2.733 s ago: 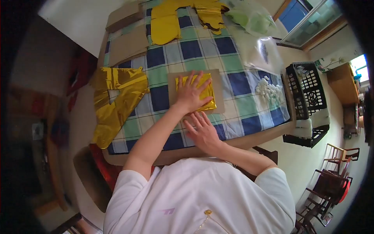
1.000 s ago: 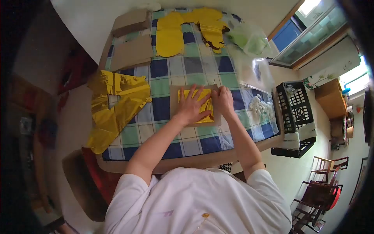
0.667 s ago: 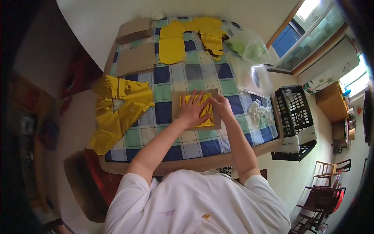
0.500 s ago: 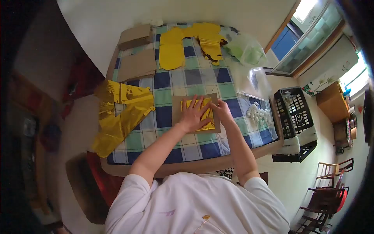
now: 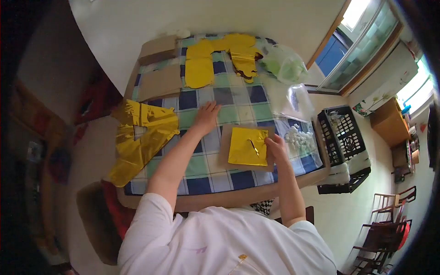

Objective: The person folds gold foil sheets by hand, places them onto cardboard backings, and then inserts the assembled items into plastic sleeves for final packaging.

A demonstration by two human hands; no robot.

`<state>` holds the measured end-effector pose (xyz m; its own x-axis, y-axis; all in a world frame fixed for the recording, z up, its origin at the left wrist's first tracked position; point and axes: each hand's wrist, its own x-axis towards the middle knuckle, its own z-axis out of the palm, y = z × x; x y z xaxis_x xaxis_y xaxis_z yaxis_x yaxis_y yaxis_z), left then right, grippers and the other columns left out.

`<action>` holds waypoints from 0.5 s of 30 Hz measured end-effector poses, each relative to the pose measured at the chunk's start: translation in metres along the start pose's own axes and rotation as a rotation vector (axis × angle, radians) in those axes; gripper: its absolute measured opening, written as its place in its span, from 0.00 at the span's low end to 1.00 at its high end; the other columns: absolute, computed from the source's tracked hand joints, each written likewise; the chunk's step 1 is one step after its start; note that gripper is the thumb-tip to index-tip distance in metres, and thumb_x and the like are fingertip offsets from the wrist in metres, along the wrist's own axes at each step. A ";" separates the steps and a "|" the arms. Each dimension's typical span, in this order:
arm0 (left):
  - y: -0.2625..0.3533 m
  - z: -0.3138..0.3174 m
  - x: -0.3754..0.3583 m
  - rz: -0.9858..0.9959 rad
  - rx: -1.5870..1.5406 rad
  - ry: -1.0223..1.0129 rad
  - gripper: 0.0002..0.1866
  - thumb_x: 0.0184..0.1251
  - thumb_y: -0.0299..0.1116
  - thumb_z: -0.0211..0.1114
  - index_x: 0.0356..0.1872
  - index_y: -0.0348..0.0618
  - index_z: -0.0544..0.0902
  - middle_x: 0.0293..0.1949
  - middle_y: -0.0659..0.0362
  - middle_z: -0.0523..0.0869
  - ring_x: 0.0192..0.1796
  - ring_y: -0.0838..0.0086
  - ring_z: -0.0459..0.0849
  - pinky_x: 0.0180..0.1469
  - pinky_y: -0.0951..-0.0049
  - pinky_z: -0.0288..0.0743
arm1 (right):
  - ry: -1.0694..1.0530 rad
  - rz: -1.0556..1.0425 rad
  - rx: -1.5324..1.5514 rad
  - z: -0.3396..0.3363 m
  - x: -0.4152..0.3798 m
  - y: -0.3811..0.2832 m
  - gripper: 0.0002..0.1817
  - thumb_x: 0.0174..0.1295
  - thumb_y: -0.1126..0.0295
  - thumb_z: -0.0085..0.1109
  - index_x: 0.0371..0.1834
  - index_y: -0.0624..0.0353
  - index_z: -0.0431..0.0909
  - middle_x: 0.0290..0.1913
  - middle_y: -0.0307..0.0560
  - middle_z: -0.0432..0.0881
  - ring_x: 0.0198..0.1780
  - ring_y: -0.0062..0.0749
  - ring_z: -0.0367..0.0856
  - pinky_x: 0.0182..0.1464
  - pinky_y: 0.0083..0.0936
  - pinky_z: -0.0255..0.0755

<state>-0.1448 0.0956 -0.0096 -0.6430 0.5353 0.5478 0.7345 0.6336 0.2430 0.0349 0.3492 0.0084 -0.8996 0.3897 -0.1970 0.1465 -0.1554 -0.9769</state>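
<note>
A square of folded gold foil (image 5: 244, 145) lies on a slightly larger brown cardboard piece (image 5: 225, 149) near the table's front right. My right hand (image 5: 277, 149) pinches their right edge, its thumb at the foil and the other fingers partly hidden. Off to the left, my left hand (image 5: 206, 119) is held over the checked cloth with fingers stretched out and nothing in them. A large cut gold foil balloon sheet (image 5: 153, 149) spreads out left of that arm. At the back lie more flat gold foil shapes (image 5: 199, 68).
Two stacks of brown cardboard, one nearer (image 5: 160, 83) and one farther (image 5: 158, 48), sit at the back left. Clear plastic bags (image 5: 293, 103) and a heap of small white pieces (image 5: 300, 136) lie along the right side. Black crates (image 5: 341, 133) stand beyond the table edge.
My left hand has lifted off the foil and moved up and left. My right hand has shifted the cardboard with the folded foil right and toward me.
</note>
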 end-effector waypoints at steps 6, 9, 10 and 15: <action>0.071 -0.064 -0.011 -0.119 0.184 -0.612 0.11 0.61 0.33 0.57 0.41 0.42 0.81 0.47 0.50 0.79 0.54 0.59 0.76 0.54 0.59 0.73 | 0.063 0.086 -0.107 -0.046 -0.019 0.008 0.11 0.58 0.74 0.59 0.44 0.63 0.79 0.35 0.39 0.83 0.35 0.21 0.79 0.36 0.21 0.73; 0.070 -0.061 -0.017 -0.034 0.189 -0.547 0.11 0.58 0.34 0.60 0.41 0.43 0.80 0.45 0.52 0.79 0.52 0.59 0.77 0.49 0.59 0.76 | 0.035 0.099 0.014 -0.058 -0.038 -0.010 0.12 0.59 0.75 0.58 0.46 0.63 0.79 0.35 0.38 0.83 0.36 0.20 0.79 0.38 0.20 0.73; 0.069 -0.059 -0.017 0.033 0.204 -0.461 0.11 0.58 0.34 0.61 0.41 0.43 0.80 0.44 0.53 0.79 0.50 0.59 0.78 0.48 0.59 0.77 | 0.051 0.072 -0.001 -0.064 -0.040 -0.008 0.12 0.59 0.75 0.58 0.46 0.63 0.78 0.35 0.38 0.83 0.36 0.20 0.79 0.38 0.20 0.73; 0.062 -0.026 -0.015 0.036 0.155 -0.341 0.07 0.58 0.31 0.58 0.35 0.43 0.80 0.42 0.55 0.80 0.49 0.59 0.79 0.44 0.60 0.79 | 0.101 0.000 -0.101 -0.067 -0.034 -0.006 0.11 0.59 0.76 0.58 0.46 0.63 0.79 0.35 0.38 0.83 0.35 0.19 0.78 0.38 0.18 0.71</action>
<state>-0.0839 0.1125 0.0187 -0.6720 0.6974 0.2489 0.7330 0.6742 0.0900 0.0918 0.3981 0.0156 -0.8546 0.4795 -0.1993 0.1916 -0.0656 -0.9793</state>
